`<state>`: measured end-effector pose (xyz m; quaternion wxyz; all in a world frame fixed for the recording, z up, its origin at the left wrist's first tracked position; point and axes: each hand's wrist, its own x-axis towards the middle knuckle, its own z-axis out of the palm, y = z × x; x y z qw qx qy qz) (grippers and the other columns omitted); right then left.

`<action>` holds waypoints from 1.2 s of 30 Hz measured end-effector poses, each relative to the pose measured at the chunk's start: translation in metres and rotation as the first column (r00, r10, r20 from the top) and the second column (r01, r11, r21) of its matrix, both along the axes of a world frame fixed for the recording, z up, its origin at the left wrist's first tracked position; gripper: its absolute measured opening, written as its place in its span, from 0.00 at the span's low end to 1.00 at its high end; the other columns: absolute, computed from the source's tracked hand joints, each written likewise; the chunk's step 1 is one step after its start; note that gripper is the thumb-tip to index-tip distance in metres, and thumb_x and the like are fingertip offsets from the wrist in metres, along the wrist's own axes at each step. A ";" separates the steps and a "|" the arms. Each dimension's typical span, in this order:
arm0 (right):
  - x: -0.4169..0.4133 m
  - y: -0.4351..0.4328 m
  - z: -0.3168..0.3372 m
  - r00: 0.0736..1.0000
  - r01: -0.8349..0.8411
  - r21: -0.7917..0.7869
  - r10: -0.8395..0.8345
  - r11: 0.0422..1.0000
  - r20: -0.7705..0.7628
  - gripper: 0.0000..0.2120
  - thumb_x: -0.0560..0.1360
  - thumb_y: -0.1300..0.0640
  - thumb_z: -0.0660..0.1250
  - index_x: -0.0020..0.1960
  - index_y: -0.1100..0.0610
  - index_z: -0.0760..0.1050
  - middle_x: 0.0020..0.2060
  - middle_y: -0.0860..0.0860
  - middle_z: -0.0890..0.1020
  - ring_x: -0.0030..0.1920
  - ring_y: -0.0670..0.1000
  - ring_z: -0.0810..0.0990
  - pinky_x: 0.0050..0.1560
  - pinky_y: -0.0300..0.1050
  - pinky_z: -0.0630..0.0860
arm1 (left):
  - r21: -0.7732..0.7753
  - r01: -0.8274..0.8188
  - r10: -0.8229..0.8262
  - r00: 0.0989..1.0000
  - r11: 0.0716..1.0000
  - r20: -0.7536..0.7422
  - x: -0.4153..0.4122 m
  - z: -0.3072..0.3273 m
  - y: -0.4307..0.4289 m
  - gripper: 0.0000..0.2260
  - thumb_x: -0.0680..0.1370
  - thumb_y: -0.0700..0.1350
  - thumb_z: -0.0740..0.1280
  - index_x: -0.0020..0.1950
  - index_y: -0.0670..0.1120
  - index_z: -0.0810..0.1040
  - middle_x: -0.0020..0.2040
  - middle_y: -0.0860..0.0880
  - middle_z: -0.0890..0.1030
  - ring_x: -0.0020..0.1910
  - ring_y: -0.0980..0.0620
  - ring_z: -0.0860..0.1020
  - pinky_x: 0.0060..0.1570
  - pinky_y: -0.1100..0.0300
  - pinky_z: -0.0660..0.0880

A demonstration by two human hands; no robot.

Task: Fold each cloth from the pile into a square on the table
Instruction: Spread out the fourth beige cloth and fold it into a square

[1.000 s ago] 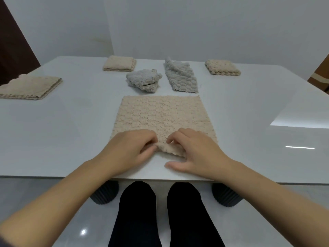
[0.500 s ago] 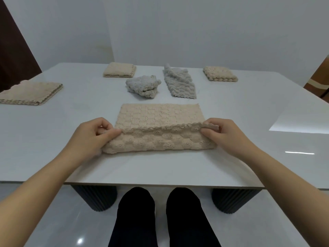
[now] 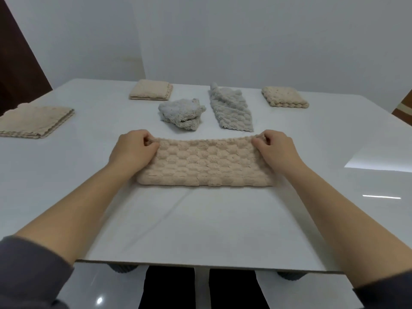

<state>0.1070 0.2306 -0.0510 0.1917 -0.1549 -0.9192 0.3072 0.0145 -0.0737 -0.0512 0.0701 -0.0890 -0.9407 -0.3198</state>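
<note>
Beige waffle-textured cloth [image 3: 206, 162] is lying doubled over into a long strip in the middle of the white table [image 3: 200, 226], fold line on the near side and the loose edges on the far side. Left hand [image 3: 132, 150] is pinched shut on the far left corner, right hand [image 3: 275, 150] is pinched shut on the far right corner, both resting on top of the cloth's ends.

Just past it are two unfolded ones, a crumpled grey cloth [image 3: 181, 113] and, to its right, a flatter grey cloth [image 3: 231, 111] stretched out lengthwise. Further back sit a folded beige square [image 3: 151, 93] on the left and a folded cream square [image 3: 285, 99] on the right. Way off at the left edge there's a bigger folded beige cloth [image 3: 35, 121].
</note>
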 end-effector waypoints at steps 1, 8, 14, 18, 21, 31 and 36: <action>-0.007 0.001 -0.003 1.000 0.001 0.035 -0.002 0.999 0.012 0.17 0.78 0.51 0.64 0.35 0.57 0.66 0.31 0.51 0.73 0.35 0.52 0.71 0.35 0.48 0.65 | -0.058 0.001 -0.003 1.000 0.998 -0.026 -0.004 -0.003 0.003 0.04 0.75 0.47 0.67 0.42 0.48 0.77 0.41 0.50 0.81 0.42 0.47 0.80 0.47 0.50 0.77; -0.025 0.017 -0.018 0.981 -0.165 0.316 0.121 0.934 0.152 0.09 0.76 0.51 0.65 0.48 0.57 0.76 0.47 0.51 0.78 0.50 0.54 0.74 0.53 0.53 0.69 | -0.223 0.150 -0.171 0.983 0.963 -0.074 -0.028 -0.023 0.004 0.17 0.75 0.44 0.63 0.64 0.49 0.75 0.58 0.50 0.76 0.60 0.47 0.71 0.60 0.49 0.66; -0.023 0.015 -0.015 0.965 -0.258 0.248 0.238 0.934 0.107 0.07 0.73 0.56 0.70 0.42 0.57 0.72 0.42 0.52 0.75 0.42 0.51 0.74 0.44 0.43 0.66 | -0.072 0.221 -0.226 0.972 0.973 -0.066 -0.026 -0.023 0.003 0.07 0.75 0.41 0.64 0.49 0.51 0.73 0.48 0.52 0.75 0.48 0.50 0.73 0.50 0.53 0.70; -0.018 0.017 -0.014 0.956 -0.291 0.098 0.285 0.952 0.066 0.06 0.71 0.57 0.71 0.41 0.56 0.74 0.44 0.50 0.80 0.43 0.47 0.76 0.43 0.32 0.69 | 0.064 0.288 -0.284 0.956 0.955 -0.070 -0.020 -0.022 0.000 0.13 0.77 0.39 0.64 0.56 0.54 0.70 0.48 0.58 0.74 0.37 0.60 0.73 0.40 0.66 0.67; -0.015 0.019 -0.013 0.950 -0.300 0.027 0.296 0.954 0.097 0.06 0.71 0.58 0.70 0.38 0.54 0.73 0.45 0.53 0.82 0.46 0.55 0.78 0.49 0.45 0.73 | 0.001 0.328 -0.327 0.941 0.945 -0.091 -0.021 -0.021 -0.003 0.12 0.77 0.40 0.66 0.56 0.55 0.74 0.50 0.58 0.76 0.41 0.60 0.74 0.43 0.69 0.67; -0.012 0.028 -0.006 0.904 -0.397 -0.105 0.408 0.912 0.125 0.11 0.72 0.57 0.72 0.36 0.59 0.72 0.31 0.52 0.71 0.31 0.46 0.65 0.37 0.42 0.63 | 0.017 0.228 -0.226 0.970 0.973 -0.092 -0.021 -0.017 -0.007 0.06 0.74 0.46 0.72 0.45 0.49 0.76 0.42 0.54 0.79 0.38 0.59 0.74 0.39 0.68 0.69; -0.011 0.028 -0.012 0.960 -0.273 -0.074 0.277 0.959 0.046 0.10 0.73 0.54 0.72 0.36 0.55 0.75 0.30 0.48 0.74 0.30 0.44 0.67 0.35 0.39 0.66 | 0.158 0.159 -0.140 0.982 0.974 -0.127 -0.019 -0.015 -0.007 0.05 0.74 0.47 0.72 0.41 0.49 0.77 0.39 0.55 0.79 0.33 0.64 0.73 0.38 0.66 0.69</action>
